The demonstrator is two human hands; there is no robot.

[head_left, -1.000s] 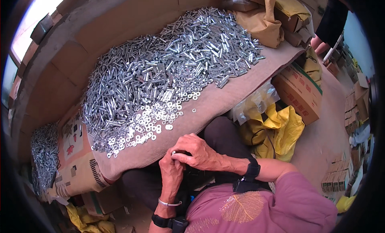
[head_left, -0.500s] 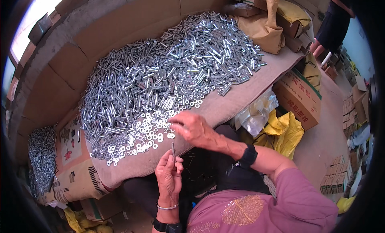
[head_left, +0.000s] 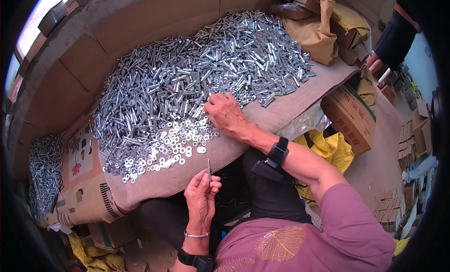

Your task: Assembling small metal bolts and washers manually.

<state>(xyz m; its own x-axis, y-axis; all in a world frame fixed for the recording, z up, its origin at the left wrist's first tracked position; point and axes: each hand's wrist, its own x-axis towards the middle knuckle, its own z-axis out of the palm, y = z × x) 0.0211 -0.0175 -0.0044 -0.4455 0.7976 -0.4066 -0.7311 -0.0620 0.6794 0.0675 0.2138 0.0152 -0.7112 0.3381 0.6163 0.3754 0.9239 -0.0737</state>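
Observation:
A thin metal bolt (head_left: 209,166) stands upright in my left hand (head_left: 200,191), pinched between thumb and fingers just off the front edge of the cushioned bench top (head_left: 234,152). My right hand (head_left: 227,115) is down at the heap, its fingers curled together where small nuts (head_left: 216,84) lie beside the washers (head_left: 176,143). Its fingertips are hidden, so what they hold cannot be made out. Behind both spreads a large pile of silvery metal sleeves (head_left: 154,84). The washers are flat, shiny rings, scattered along the front of the pile.
Cardboard panels (head_left: 136,23) wall the back. At far left lies another heap of metal pieces (head_left: 46,173). On the right are a tan sack (head_left: 311,35), a carton (head_left: 349,117) and a yellow bag (head_left: 330,150). A person (head_left: 396,35) stands at the upper right.
My right hand has moved up and away from above the bolt, into the nuts at the heap. My left hand still holds the bolt upright, nearly in place.

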